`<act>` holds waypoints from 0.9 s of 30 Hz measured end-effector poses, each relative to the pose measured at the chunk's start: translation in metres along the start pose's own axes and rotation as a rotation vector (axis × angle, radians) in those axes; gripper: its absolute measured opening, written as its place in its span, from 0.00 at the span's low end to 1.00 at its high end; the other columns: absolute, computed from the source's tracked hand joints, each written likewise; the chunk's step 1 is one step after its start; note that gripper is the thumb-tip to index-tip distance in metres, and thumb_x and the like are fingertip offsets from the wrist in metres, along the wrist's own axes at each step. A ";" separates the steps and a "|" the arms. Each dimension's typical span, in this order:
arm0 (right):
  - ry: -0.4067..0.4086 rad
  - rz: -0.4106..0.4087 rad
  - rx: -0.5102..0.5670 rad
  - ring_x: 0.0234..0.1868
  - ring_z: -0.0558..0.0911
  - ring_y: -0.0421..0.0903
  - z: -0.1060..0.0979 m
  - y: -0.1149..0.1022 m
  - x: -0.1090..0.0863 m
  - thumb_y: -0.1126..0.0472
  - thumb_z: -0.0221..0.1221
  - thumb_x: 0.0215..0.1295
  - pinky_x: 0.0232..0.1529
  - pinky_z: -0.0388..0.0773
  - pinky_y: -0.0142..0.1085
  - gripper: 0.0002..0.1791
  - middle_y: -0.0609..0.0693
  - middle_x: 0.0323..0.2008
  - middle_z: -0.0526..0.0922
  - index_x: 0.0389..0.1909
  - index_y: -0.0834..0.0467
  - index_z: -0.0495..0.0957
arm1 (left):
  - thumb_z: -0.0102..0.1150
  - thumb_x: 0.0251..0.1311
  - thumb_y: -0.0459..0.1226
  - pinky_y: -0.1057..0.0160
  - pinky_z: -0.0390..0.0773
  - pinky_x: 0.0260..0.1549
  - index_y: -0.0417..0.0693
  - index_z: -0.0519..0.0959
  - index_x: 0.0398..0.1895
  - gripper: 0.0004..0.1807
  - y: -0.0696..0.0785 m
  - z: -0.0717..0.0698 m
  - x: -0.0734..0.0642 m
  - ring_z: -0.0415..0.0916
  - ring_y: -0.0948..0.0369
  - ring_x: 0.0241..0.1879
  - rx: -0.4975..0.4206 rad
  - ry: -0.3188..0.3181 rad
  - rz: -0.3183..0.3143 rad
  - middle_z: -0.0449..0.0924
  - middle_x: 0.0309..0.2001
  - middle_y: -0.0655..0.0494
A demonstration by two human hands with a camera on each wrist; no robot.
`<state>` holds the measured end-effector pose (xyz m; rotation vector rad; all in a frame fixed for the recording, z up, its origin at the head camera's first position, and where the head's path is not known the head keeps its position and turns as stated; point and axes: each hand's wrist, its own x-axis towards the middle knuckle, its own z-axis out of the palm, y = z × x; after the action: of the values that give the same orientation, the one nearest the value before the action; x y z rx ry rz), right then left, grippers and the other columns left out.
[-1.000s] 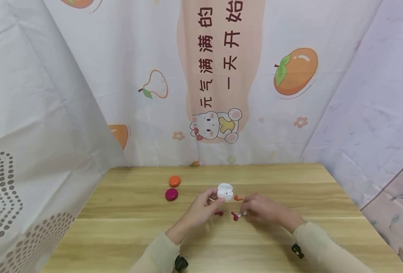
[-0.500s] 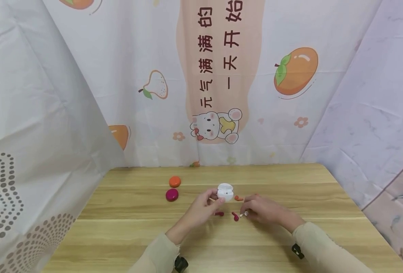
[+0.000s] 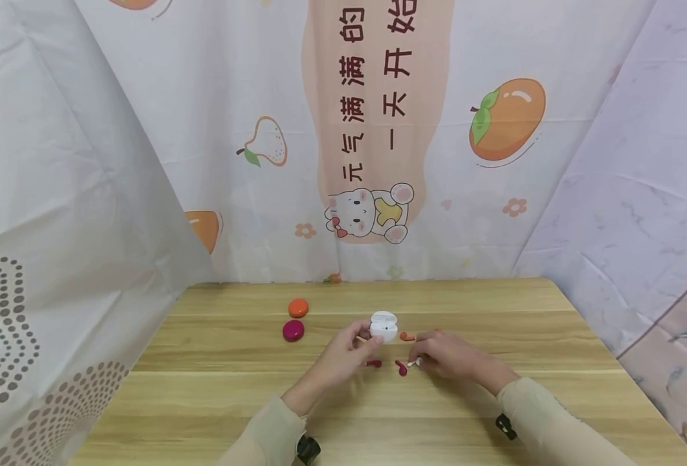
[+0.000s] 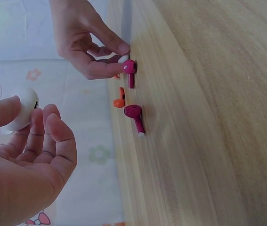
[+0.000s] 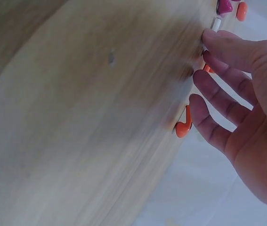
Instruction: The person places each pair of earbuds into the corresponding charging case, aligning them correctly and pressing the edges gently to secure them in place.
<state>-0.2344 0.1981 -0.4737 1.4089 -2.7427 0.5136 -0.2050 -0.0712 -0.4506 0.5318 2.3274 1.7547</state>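
Observation:
In the head view my left hand holds a white earbud charging case with its lid up, gripped between thumb and fingers above the table. To the right, my right hand is low at the tabletop, thumb and forefinger pinching a white earbud. The left wrist view shows that pinch from the side, the bud's white head at the fingertips. Close by lie a magenta earbud and, nearer my left hand, a second magenta earbud.
An orange earbud lies beyond the magenta ones; another orange earbud is beside my right fingers. An orange round case and a magenta round case sit at the back left of the wooden table. A printed curtain hangs behind.
My right fingers have shifted slightly at the white earbud, which has turned a little and now lies apart from the magenta one. My left hand and the case have stayed in place.

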 end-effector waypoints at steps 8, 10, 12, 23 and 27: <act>-0.003 0.018 0.005 0.37 0.81 0.39 0.001 -0.001 0.000 0.73 0.67 0.61 0.38 0.81 0.35 0.12 0.44 0.38 0.83 0.40 0.54 0.87 | 0.59 0.72 0.44 0.60 0.81 0.37 0.43 0.77 0.57 0.18 0.001 0.000 -0.002 0.79 0.48 0.41 0.000 0.002 -0.007 0.77 0.43 0.53; -0.001 0.018 0.007 0.37 0.81 0.39 0.001 -0.001 0.000 0.73 0.67 0.61 0.38 0.81 0.35 0.12 0.44 0.37 0.83 0.40 0.54 0.87 | 0.59 0.72 0.44 0.61 0.81 0.37 0.43 0.77 0.57 0.18 0.001 0.000 -0.002 0.79 0.48 0.41 0.001 0.001 -0.005 0.77 0.43 0.53; 0.002 0.018 0.009 0.38 0.81 0.39 0.001 0.000 0.000 0.74 0.67 0.60 0.38 0.81 0.36 0.12 0.44 0.37 0.83 0.39 0.54 0.86 | 0.59 0.72 0.44 0.61 0.81 0.37 0.43 0.77 0.57 0.18 0.002 0.000 -0.002 0.79 0.48 0.41 0.005 0.000 -0.003 0.77 0.43 0.53; -0.026 0.044 -0.013 0.38 0.80 0.37 0.000 0.000 0.001 0.72 0.67 0.62 0.39 0.81 0.35 0.11 0.43 0.38 0.82 0.39 0.53 0.86 | 0.59 0.73 0.44 0.63 0.79 0.35 0.42 0.77 0.58 0.19 0.002 0.002 -0.002 0.78 0.45 0.42 0.014 -0.008 0.004 0.77 0.42 0.53; -0.031 0.047 -0.021 0.38 0.80 0.37 0.000 0.000 0.001 0.71 0.67 0.62 0.40 0.81 0.36 0.10 0.43 0.38 0.83 0.40 0.54 0.87 | 0.60 0.72 0.44 0.60 0.80 0.36 0.42 0.76 0.59 0.20 0.003 0.002 -0.003 0.79 0.46 0.42 0.011 -0.003 -0.002 0.77 0.42 0.53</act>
<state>-0.2346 0.1975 -0.4732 1.3633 -2.8029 0.4673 -0.2014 -0.0699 -0.4480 0.5334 2.3358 1.7401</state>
